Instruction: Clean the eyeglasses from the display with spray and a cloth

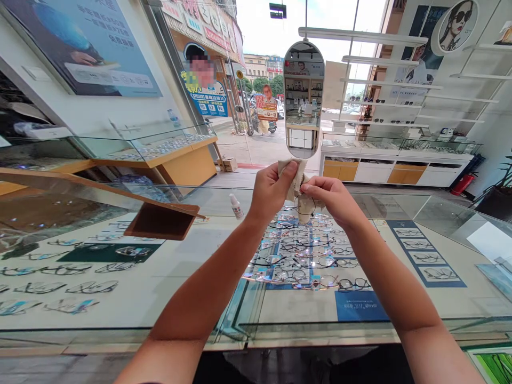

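Both my arms reach out over a glass display counter (440,213). My left hand (271,188) is closed on a beige cleaning cloth (296,181), pinching it between thumb and fingers. My right hand (333,196) is closed too, holding a pair of thin dark-framed glasses (305,206) partly wrapped in the same cloth. The two hands meet in front of an oval mirror (303,90) that stands on the counter.
Rows of glasses (304,261) lie inside the case below my hands. A small white spray bottle (236,207) stands on the glass left of my left wrist. A brown tray (160,220) sits further left. More display cases and wall shelves line the shop.
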`<state>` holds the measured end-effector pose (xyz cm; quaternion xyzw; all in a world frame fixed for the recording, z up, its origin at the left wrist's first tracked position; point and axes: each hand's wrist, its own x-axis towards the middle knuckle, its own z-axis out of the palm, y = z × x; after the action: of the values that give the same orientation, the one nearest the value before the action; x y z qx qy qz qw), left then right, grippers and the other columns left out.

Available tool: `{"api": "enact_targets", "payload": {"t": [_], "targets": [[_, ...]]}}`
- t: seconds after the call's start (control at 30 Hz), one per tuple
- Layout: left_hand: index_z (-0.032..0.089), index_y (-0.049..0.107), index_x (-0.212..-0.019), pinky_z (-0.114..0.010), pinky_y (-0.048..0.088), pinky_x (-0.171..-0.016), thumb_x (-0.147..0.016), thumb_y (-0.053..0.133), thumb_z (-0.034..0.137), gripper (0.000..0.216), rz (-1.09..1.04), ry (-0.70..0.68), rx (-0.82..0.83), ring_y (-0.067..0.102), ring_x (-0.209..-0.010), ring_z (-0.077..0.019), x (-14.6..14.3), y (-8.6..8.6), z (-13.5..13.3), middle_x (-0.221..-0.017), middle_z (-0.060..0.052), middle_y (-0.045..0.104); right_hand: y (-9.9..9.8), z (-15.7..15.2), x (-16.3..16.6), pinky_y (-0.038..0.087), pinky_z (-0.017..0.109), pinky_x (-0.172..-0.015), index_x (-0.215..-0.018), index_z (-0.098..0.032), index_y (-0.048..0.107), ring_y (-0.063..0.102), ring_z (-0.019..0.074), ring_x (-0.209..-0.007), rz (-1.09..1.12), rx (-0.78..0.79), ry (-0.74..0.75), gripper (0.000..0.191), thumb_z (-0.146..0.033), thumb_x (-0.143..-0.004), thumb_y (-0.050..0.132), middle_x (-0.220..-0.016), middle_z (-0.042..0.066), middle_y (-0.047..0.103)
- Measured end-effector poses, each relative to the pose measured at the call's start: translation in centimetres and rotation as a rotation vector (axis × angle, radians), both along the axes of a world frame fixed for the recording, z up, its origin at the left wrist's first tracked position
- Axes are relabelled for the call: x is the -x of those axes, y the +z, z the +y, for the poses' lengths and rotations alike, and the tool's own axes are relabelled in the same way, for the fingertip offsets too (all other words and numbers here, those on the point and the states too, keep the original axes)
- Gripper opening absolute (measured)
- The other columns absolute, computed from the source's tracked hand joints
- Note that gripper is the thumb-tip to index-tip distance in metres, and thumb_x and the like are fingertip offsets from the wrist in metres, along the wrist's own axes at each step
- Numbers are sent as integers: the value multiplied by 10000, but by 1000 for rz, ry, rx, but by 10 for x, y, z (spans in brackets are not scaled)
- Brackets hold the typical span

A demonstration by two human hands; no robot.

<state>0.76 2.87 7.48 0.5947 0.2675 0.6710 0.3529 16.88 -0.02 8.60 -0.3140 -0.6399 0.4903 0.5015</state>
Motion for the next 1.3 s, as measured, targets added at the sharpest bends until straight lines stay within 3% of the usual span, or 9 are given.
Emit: {"api": "enact_targets", "payload": {"t": [0.17,0.27,0.47,0.7,0.77,0.87,1.03,1.13,1.3], "targets": [[177,772,-816,-255,497,-546,-783,814,715,541,128,-303,72,593,-587,-127,19,3,11,-708,-40,716,4,3,-8,312,286,-628,-699,-191,731,473,105,-644,39,55,-24,284,-460,-684,822,-690,-15,636],[174,789,-865,-254,517,-569,-767,867,631,473,167,-378,95,620,-624,-132,25,5,12,-766,-48,739,5,4,-12,306,282,-625,-697,-185,733,472,103,-647,51,76,-8,287,-453,-667,832,-691,-13,631],[152,765,-865,-222,524,-585,-564,1003,396,455,85,-285,127,636,-648,-119,10,6,0,-777,-26,749,3,6,-16,372,279,-644,-741,-182,713,495,97,-640,46,118,123,272,-422,-701,835,-696,-25,633],[167,707,-718,-201,404,-492,-715,893,578,451,-13,-20,19,494,-532,-74,-3,1,-3,-620,20,630,-4,6,-7,356,262,-617,-757,-179,689,490,94,-641,15,87,206,355,-493,-744,855,-708,-24,627],[172,701,-692,-208,394,-474,-745,855,657,512,-23,-32,23,482,-510,-75,-1,1,-1,-597,17,618,-2,5,-7,357,259,-619,-746,-179,696,499,93,-643,23,84,194,361,-500,-735,860,-709,-22,637],[174,754,-753,-227,485,-540,-745,840,713,545,11,-169,51,569,-560,-100,7,3,2,-662,-16,688,3,4,-12,362,259,-614,-741,-178,716,512,90,-640,45,86,164,337,-484,-730,857,-726,-15,654],[174,802,-880,-229,546,-606,-662,955,586,490,72,-338,111,651,-654,-123,13,7,1,-783,-47,756,7,4,-21,357,255,-588,-726,-175,722,496,85,-621,86,102,131,294,-435,-713,859,-711,-21,641],[177,782,-873,-210,539,-584,-574,1017,472,481,-8,-323,125,657,-653,-117,6,6,-5,-770,-23,752,5,5,-18,380,253,-601,-732,-173,715,511,90,-632,128,140,169,312,-433,-685,881,-706,-22,637],[170,727,-741,-185,471,-515,-601,983,542,473,-117,-162,69,557,-566,-76,-7,2,-8,-653,21,660,2,0,-6,363,239,-583,-724,-170,688,485,77,-594,130,159,237,391,-483,-665,916,-662,-41,595]]}}
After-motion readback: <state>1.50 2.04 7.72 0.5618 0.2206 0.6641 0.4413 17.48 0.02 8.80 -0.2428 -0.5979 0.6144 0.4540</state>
